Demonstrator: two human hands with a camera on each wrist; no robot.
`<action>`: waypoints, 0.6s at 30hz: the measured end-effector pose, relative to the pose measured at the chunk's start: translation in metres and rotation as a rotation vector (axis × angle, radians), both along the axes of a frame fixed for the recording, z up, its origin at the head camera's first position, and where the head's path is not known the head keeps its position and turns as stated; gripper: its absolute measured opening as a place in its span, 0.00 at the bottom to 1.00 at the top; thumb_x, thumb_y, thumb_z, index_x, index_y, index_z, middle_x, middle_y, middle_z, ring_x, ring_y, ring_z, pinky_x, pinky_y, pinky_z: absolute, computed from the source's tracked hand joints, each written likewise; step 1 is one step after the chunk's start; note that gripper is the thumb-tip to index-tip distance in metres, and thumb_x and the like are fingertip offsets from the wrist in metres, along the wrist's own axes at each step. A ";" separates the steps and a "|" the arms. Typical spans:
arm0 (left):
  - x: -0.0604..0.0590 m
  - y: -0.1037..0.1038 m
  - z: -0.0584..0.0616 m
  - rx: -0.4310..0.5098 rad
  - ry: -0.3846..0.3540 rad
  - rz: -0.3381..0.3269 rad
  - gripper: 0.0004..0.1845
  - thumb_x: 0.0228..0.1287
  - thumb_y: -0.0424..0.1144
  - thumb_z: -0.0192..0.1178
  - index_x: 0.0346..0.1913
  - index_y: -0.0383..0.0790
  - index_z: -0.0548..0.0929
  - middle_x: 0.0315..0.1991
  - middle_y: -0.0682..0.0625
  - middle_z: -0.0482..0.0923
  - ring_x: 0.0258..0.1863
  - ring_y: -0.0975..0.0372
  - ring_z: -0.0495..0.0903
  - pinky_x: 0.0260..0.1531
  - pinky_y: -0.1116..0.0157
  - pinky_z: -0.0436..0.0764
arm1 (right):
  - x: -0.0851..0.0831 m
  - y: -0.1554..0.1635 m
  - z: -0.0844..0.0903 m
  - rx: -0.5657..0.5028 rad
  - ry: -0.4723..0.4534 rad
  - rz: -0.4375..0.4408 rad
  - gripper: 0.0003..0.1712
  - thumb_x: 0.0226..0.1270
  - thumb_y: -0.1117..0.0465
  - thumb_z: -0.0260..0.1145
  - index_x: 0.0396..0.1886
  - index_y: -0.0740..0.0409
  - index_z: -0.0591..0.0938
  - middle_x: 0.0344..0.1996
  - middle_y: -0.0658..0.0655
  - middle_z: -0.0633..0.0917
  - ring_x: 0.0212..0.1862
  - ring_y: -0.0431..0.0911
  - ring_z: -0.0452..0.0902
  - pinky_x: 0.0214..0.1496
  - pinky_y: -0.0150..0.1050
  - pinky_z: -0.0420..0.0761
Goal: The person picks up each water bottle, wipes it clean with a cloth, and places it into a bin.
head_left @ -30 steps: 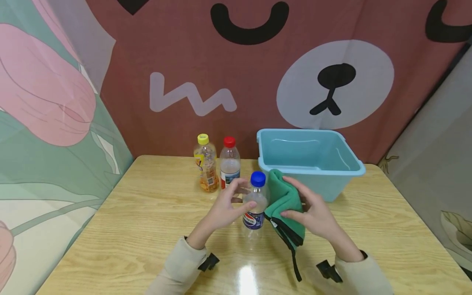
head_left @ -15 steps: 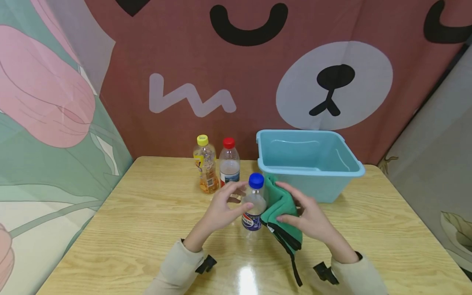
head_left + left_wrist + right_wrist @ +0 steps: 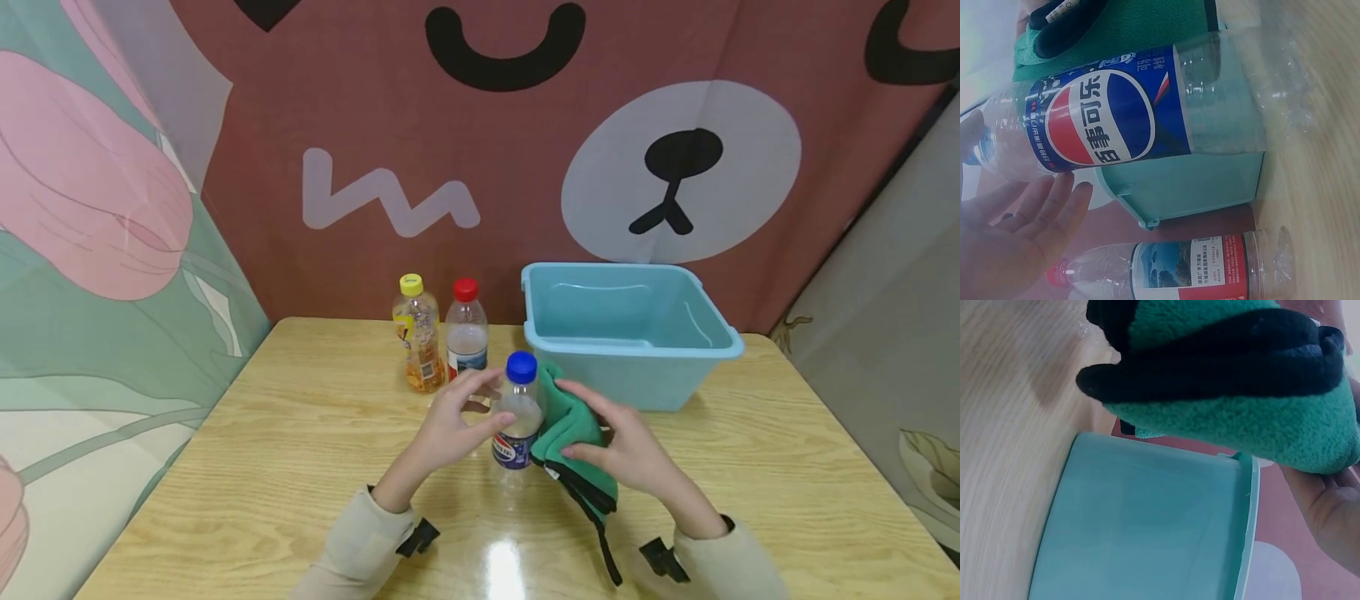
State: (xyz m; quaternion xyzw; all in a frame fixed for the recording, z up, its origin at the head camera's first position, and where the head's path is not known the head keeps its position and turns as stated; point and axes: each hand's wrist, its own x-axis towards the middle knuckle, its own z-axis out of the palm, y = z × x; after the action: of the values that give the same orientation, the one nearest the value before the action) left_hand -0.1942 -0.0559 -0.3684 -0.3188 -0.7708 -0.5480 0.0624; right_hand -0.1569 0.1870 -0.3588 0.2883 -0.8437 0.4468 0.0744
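A clear plastic bottle (image 3: 514, 450) with a blue cap and a blue Pepsi label stands upright on the wooden table. My left hand (image 3: 450, 427) holds its upper part, thumb on the near side and fingers reaching behind. In the left wrist view, the fingers (image 3: 1041, 209) lie along the bottle's shoulder. My right hand (image 3: 637, 446) grips a folded green towel (image 3: 573, 429) with black edging, which lies against the bottle's right side. A black strap or edge hangs down from the towel. In the right wrist view the towel (image 3: 1235, 419) covers part of the hand.
Behind the left hand stand a yellow-capped bottle (image 3: 422, 346) with orange at its base and a red-capped bottle (image 3: 467, 333). A light blue plastic bin (image 3: 630, 354) sits at the back right, close behind the towel. A printed curtain (image 3: 375, 100) hangs behind the table.
The towel and right hand have moved slightly left and down along the bottle. The left hand and the bottle have shifted slightly left in view, then stayed still.
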 end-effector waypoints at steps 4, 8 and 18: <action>0.000 0.001 0.000 0.000 0.003 -0.002 0.25 0.56 0.33 0.63 0.57 0.32 0.72 0.44 0.39 0.74 0.42 0.54 0.77 0.39 0.55 0.80 | -0.002 0.001 -0.003 0.022 0.003 0.014 0.45 0.45 0.72 0.72 0.65 0.55 0.65 0.53 0.66 0.75 0.42 0.51 0.78 0.35 0.34 0.81; -0.001 0.001 0.000 -0.003 -0.003 -0.002 0.25 0.56 0.34 0.63 0.57 0.33 0.72 0.45 0.39 0.74 0.42 0.54 0.76 0.39 0.55 0.80 | -0.003 0.001 -0.004 0.056 0.017 0.017 0.43 0.46 0.71 0.72 0.65 0.55 0.66 0.53 0.64 0.76 0.41 0.48 0.78 0.36 0.35 0.80; 0.000 0.002 0.000 0.009 -0.031 -0.011 0.27 0.56 0.31 0.63 0.59 0.31 0.69 0.47 0.38 0.74 0.44 0.52 0.76 0.40 0.57 0.80 | -0.005 -0.002 -0.009 0.060 0.023 0.007 0.40 0.47 0.67 0.73 0.63 0.57 0.68 0.52 0.63 0.77 0.40 0.45 0.77 0.35 0.34 0.79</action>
State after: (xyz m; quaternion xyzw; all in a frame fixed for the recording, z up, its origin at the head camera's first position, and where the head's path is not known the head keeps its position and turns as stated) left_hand -0.1940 -0.0541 -0.3679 -0.3141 -0.7676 -0.5566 0.0489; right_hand -0.1621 0.1846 -0.3679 0.2986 -0.8547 0.4181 0.0740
